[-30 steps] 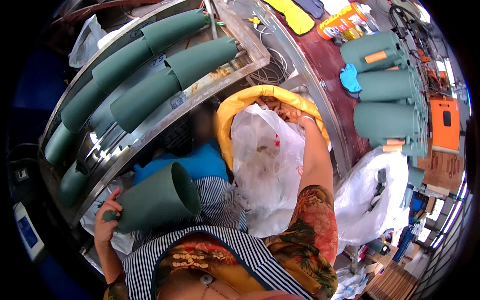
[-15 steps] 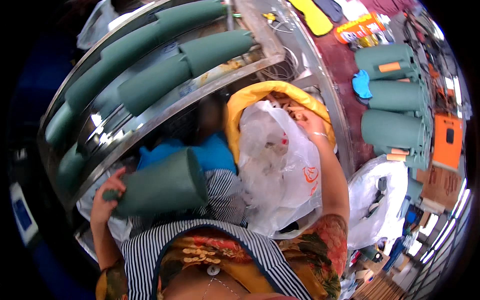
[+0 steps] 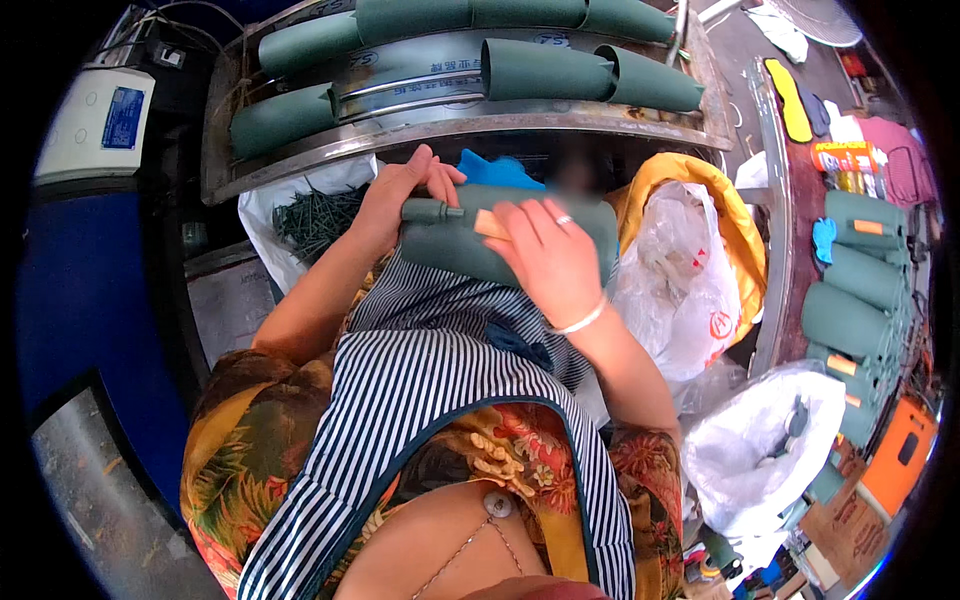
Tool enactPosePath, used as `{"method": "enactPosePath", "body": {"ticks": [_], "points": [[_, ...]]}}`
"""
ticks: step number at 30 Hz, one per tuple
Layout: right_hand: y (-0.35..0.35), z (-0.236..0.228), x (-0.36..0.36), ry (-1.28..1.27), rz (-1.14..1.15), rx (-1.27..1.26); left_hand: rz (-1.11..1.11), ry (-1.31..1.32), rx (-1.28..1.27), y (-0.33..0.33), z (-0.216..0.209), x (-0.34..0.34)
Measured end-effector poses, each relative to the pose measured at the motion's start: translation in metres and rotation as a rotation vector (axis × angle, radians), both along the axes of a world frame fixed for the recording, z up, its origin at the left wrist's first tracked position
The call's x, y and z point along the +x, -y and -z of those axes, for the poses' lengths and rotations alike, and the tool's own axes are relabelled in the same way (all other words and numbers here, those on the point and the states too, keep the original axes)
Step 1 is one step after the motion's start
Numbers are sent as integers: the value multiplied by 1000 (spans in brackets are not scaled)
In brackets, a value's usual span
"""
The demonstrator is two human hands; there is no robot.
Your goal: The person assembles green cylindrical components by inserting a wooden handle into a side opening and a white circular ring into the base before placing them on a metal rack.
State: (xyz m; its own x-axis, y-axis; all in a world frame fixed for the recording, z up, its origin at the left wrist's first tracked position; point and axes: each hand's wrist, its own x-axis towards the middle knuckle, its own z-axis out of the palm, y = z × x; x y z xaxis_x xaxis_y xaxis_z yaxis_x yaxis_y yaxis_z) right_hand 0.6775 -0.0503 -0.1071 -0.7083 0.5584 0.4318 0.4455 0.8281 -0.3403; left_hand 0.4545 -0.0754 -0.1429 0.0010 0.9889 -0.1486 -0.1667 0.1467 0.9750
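A dark green cylinder [image 3: 450,262] lies sideways across my lap, a narrow ridged barrel [image 3: 430,210] along its upper side. My left hand [image 3: 392,200] is closed round its left end, with the fingertips over the far side. Pinched in my right hand [image 3: 552,260] is a small tan-orange strip [image 3: 490,224], against the cylinder's surface beside that barrel. My palm hides part of the strip and of the cylinder. Blue cloth or plastic [image 3: 500,170] shows just beyond the cylinder.
Similar green cylinders [image 3: 545,72] rest on a metal-framed rack [image 3: 290,165] ahead. A white bag of thin dark green pieces [image 3: 262,215] is at left; a yellow sack [image 3: 752,250] with a clear bag is at right. Cylinders with orange strips [image 3: 845,315] line the right-hand table.
My right hand has left the yellow sack and come to the cylinder with a tan-orange strip. The cylinder is now between both hands. The view has shifted, bringing the left side into sight.
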Motion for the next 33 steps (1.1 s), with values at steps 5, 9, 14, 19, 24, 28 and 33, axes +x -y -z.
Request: {"method": "enactPosePath", "body": {"ticks": [5, 9, 14, 19, 24, 28, 33], "points": [[20, -3, -21, 15, -97, 67, 22, -27, 211, 25, -1, -8], [32, -12, -21, 118, -113, -15, -35, -170, 377, 34, 12, 3], [40, -9, -23, 304, 77, -510, -15, -500, 409, 41, 39, 10], [61, 10, -2, -484, 390, 108, 73, -116, 123, 28, 65, -31], [156, 113, 155, -315, 1064, 174, 76, -631, 328, 51, 58, -27], [236, 220, 298, -587, 1992, -463, -62, -377, 418, 65, 66, -27], [316, 359, 403, -179, 2296, -1169, -271, 25, 174, 47, 61, 2]]}}
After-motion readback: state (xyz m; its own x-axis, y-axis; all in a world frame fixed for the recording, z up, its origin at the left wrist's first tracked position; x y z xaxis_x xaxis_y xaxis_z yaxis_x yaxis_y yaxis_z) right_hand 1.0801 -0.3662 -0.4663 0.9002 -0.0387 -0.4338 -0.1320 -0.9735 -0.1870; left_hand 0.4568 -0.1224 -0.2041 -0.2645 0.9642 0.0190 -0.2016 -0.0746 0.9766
